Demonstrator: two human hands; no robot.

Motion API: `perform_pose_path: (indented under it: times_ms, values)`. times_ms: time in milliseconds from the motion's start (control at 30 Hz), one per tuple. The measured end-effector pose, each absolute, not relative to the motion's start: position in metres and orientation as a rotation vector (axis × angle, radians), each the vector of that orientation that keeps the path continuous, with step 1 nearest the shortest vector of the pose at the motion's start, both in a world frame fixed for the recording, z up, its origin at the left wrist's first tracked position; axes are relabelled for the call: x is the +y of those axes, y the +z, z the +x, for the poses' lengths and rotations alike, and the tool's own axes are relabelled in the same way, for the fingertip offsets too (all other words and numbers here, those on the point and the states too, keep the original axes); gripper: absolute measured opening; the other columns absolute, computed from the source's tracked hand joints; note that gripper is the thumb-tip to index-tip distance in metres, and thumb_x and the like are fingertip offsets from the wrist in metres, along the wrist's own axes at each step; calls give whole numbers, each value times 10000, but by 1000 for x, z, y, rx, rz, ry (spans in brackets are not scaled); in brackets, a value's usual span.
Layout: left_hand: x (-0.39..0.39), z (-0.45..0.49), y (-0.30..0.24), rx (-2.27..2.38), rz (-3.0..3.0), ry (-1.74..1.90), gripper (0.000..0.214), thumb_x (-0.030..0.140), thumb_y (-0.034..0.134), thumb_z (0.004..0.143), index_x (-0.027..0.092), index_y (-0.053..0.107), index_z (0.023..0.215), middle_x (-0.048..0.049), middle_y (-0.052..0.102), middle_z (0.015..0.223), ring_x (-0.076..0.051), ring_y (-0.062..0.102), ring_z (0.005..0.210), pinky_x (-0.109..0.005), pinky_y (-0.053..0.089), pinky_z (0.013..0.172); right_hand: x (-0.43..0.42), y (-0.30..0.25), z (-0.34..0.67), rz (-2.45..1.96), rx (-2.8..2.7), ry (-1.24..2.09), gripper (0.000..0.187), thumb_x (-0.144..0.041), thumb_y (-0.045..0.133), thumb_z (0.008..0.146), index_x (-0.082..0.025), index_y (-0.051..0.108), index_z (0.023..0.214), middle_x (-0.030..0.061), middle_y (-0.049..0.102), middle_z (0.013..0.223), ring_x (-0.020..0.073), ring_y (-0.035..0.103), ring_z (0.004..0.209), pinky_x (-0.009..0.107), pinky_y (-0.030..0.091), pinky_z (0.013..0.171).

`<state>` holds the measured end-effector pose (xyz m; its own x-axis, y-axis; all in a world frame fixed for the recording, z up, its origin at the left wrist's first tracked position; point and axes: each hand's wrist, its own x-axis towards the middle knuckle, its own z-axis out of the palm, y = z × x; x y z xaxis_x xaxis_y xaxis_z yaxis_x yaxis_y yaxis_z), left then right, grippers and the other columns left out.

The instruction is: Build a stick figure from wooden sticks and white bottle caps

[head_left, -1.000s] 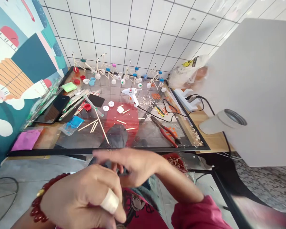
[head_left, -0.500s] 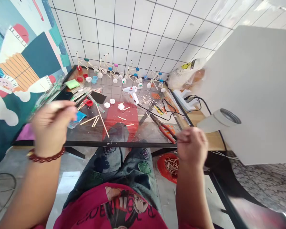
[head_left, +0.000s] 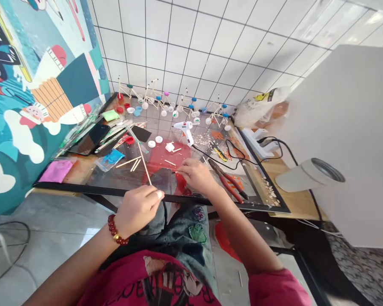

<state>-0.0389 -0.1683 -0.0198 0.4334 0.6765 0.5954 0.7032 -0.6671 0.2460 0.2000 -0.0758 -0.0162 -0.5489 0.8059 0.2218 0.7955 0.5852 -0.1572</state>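
My right hand (head_left: 196, 175) is over the front of the glass tabletop (head_left: 105, 176). Its thumb and fingers are pinched on a short wooden stick (head_left: 174, 172), of which little more than the dark tip shows. My left hand (head_left: 140, 208) is closed at the table's front edge. The near end of a long wooden stick (head_left: 144, 163) meets its fingers; whether they grip it I cannot tell. Beyond the hands lie a small white block (head_left: 170, 147), white bottle caps (head_left: 151, 144) and several loose sticks (head_left: 135, 164).
A white glue gun (head_left: 185, 129) stands mid-table, its black cord running right. Red-handled pliers (head_left: 226, 182) and a yellow cutter (head_left: 221, 154) lie right. Stick models with caps (head_left: 164, 111) line the back wall. A phone (head_left: 91, 139) and pink packet (head_left: 56, 171) are left.
Both hands have come inward from the sides to the table's front middle. The dark-tipped short stick, lying on the glass before, is now at my right fingertips. The view has shifted slightly.
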Motion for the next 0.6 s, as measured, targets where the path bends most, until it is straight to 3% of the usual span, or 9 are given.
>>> perform_pose_path:
  times_ms: [200, 300, 367, 467, 600]
  values:
    - [-85, -100, 18, -1918, -2196, -988, 229, 346, 583, 897, 214, 768, 861, -58, 766, 830, -215, 685, 748, -307, 484, 700, -72, -37, 191, -1340, -2428, -11, 225, -192, 487, 990, -172, 707, 1029, 88, 681, 991, 192, 614, 895, 289, 442, 804]
    - [-13, -102, 37, -2042, -2275, -911, 260, 315, 559, 871, 209, 775, 971, -61, 784, 962, -242, 702, 918, -310, 498, 800, -74, -40, 188, -1343, -2464, -108, 217, -191, 486, 987, -173, 701, 1005, 91, 675, 974, 200, 604, 873, 301, 426, 794]
    - [31, -92, 41, -2004, -2460, -736, 322, 244, 530, 856, 213, 765, 1072, -52, 765, 1130, -236, 677, 1068, -288, 486, 883, -74, -40, 187, -1346, -2475, -143, 214, -191, 485, 987, -174, 698, 990, 85, 672, 956, 201, 601, 861, 304, 417, 783]
    - [79, -77, 38, -1941, -2669, -158, 538, 168, 579, 758, 234, 682, 1282, -64, 702, 1293, -242, 623, 1203, -276, 454, 943, -74, -38, 186, -1345, -2484, -149, 206, -192, 489, 985, -178, 693, 1002, 75, 673, 960, 202, 602, 865, 307, 414, 779]
    - [111, -75, 32, -1836, -2647, 220, 652, 274, 745, 617, 242, 686, 1266, -93, 711, 1249, -318, 601, 1187, -323, 451, 892, -72, -37, 186, -1348, -2506, -140, 194, -210, 494, 986, -179, 685, 998, 71, 668, 962, 201, 602, 872, 312, 411, 773]
